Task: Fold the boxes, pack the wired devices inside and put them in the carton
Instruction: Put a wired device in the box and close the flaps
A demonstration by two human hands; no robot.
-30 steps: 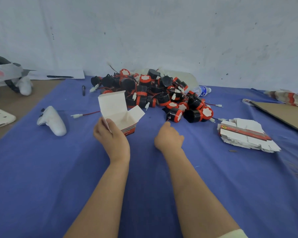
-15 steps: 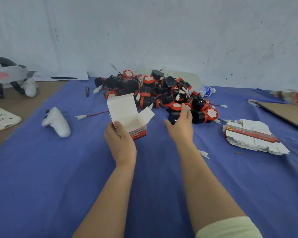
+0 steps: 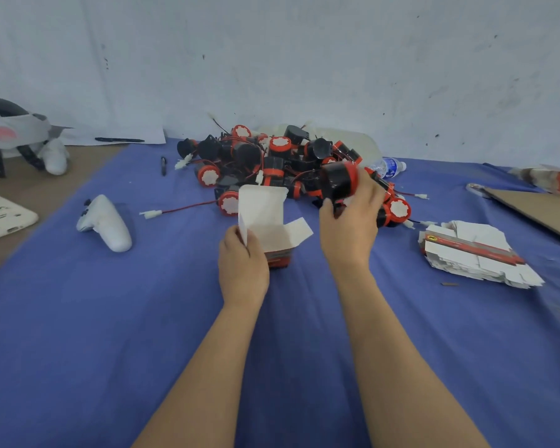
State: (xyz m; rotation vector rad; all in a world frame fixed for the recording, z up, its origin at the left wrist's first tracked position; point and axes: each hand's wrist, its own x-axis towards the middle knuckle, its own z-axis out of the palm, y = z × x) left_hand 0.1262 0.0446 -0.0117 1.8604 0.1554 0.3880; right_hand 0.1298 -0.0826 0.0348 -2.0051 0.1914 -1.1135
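Observation:
My left hand (image 3: pixel 243 263) grips a small white box (image 3: pixel 267 221) with a red base, standing on the blue cloth with its lid and flaps open. To its right my right hand (image 3: pixel 349 221) holds a black and red wired device (image 3: pixel 338 181) lifted just above the box's right side. Behind both lies a pile of black and red wired devices (image 3: pixel 265 163) with red wires and white plugs. A stack of flat unfolded boxes (image 3: pixel 472 250) rests at the right. A brown carton flap (image 3: pixel 543 211) shows at the far right edge.
A white controller (image 3: pixel 107 223) lies on the blue cloth (image 3: pixel 78 318) at the left. A headset (image 3: pixel 10 134) and a white tablet (image 3: pixel 0 215) sit at the far left. A water bottle (image 3: pixel 390 166) lies behind the pile, a pen (image 3: pixel 163 165) near its left.
My right hand reached into the pile, closed on one device and lifted it toward the box. My left hand kept hold of the open box.

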